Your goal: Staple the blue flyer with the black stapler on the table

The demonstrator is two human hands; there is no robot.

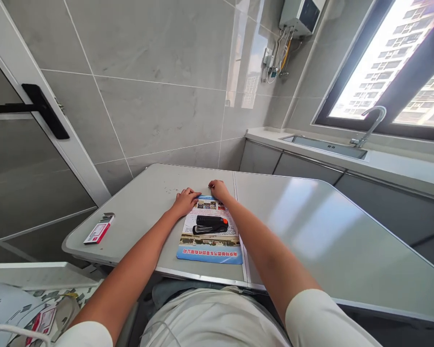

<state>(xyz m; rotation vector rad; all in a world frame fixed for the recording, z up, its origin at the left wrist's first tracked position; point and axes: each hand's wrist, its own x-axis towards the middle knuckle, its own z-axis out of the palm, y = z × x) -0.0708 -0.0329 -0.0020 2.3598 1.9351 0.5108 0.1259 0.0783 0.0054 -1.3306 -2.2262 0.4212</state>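
A black stapler with an orange-red tip lies across the middle of a printed brochure, whose blue band with red characters is nearest me. My left hand rests on the brochure's far left corner, fingers stretched out flat and holding nothing. Beside the far edge, my right hand is closed with its fingertips pinched together. Whatever is between those fingertips is too small to name. Neither hand touches the stapler.
Small dark bits are scattered on the folding table beyond my left hand. A red and white box lies near the table's left edge. A sink counter runs along the right, and a door handle is at left.
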